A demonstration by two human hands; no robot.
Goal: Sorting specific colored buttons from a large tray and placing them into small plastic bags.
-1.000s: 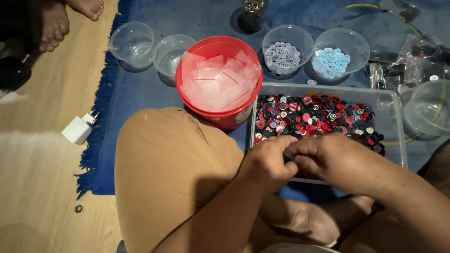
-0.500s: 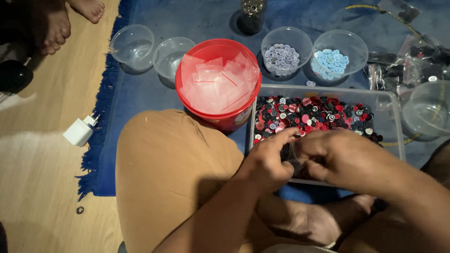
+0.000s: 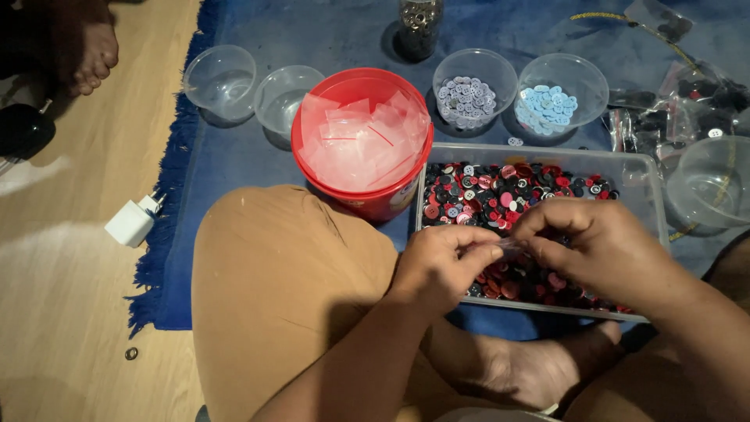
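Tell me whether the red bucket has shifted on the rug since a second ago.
No. The red bucket sits against the clear tray's left end and just below the two empty bowls, as before.

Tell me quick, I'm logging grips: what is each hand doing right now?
Left hand: closed, pinching a small clear plastic bag.
Right hand: closed, pinching the same bag above the tray of buttons.

A pale wooden floor (image 3: 55, 258) fills the nine o'clock side, catching a soft patch of light. A blue rug (image 3: 328, 31) with a fringed edge spreads from the middle to twelve and three o'clock.
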